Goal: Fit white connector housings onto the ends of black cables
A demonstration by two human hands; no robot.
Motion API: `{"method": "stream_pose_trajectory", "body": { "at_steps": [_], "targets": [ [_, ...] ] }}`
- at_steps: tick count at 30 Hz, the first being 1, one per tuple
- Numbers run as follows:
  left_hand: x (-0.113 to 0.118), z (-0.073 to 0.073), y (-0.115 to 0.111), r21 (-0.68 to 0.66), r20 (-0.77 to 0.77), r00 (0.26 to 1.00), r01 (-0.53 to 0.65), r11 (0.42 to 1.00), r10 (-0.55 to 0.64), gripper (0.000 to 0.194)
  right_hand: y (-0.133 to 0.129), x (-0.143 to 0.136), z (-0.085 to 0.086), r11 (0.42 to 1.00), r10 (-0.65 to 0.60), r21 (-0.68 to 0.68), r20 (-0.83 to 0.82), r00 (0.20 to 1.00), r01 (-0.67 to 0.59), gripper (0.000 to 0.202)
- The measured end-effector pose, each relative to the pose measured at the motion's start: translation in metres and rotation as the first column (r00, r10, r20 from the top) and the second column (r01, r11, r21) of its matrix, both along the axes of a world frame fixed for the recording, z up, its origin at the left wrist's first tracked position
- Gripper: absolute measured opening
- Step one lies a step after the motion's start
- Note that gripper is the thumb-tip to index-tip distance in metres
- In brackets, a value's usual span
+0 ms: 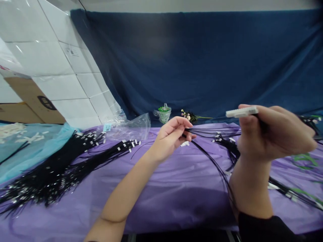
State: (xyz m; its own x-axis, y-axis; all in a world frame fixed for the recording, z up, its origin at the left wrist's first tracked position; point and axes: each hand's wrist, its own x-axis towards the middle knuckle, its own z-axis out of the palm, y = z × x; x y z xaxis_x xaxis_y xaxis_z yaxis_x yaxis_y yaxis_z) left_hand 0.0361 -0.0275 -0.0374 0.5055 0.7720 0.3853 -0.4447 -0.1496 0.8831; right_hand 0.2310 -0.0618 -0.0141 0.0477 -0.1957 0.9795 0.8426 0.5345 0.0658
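Note:
In the middle of the head view, my left hand is closed around several thin black wires. The wires stretch rightward toward my other hand, and a few more curve down to the purple cloth. Raised on the right, my right hand pinches a long white plastic connector between thumb and forefinger. Black wire shows behind the connector, partly hidden by the fingers. Beyond that wrist, black wires with white ends lie on the cloth.
Large bundles of black wires with white ends lie left on the purple cloth. Behind them is a clear plastic bag. White parts rest on blue sheeting at far left. A wrapped green cup and flowers stand near the blue curtain.

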Motion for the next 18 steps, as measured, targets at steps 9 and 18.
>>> {"method": "stream_pose_trajectory", "body": {
  "at_steps": [9,18],
  "targets": [
    [0.001,-0.009,0.031,0.099,-0.272,0.941,-0.18,0.979,0.201,0.022,0.05,-0.013,-0.009,0.852,0.236,-0.504,0.132,0.963,-0.14,0.014],
    [-0.008,0.001,0.02,0.133,-0.271,0.949,-0.126,0.983,0.158,0.026,0.047,-0.025,-0.014,0.78,0.295,-0.605,0.127,0.947,-0.162,0.017]
  ]
}}
